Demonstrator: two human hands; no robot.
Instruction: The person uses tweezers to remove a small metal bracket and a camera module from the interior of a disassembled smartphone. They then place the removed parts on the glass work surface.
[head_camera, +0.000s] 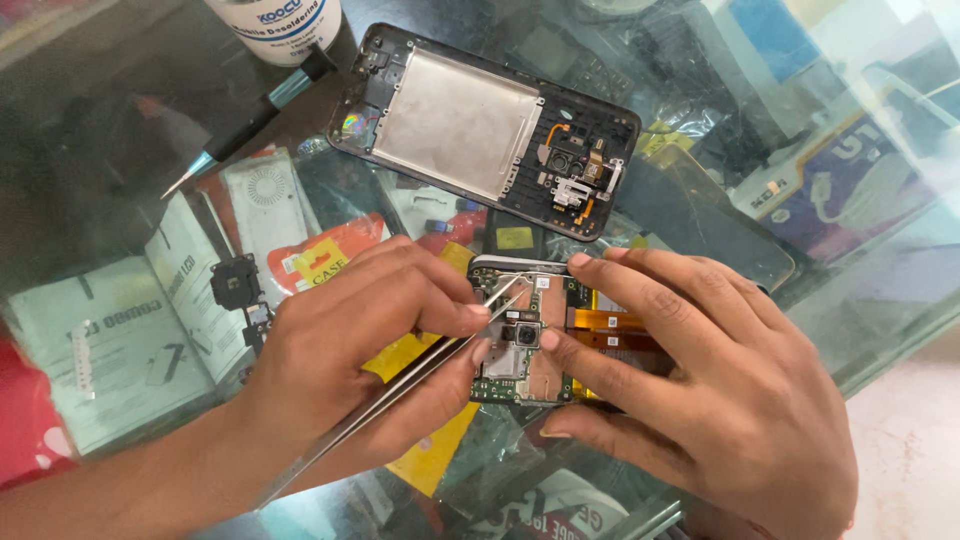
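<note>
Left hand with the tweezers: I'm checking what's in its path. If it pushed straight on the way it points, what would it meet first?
The left hand points its tweezers right, at the camera module on the green circuit board. That comes first; the tips look almost on it already, depth unclear.

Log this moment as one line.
left hand: holds tweezers | tips at camera module | right hand: steadies circuit board | phone frame behind

2 hands (400, 330), 1 tweezers (420, 370), 1 circuit board (520, 345), 1 phone frame (480, 125)

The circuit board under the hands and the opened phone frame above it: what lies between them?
Head view: only glass tabletop, with packets showing beneath, separates circuit board and phone frame.
</note>
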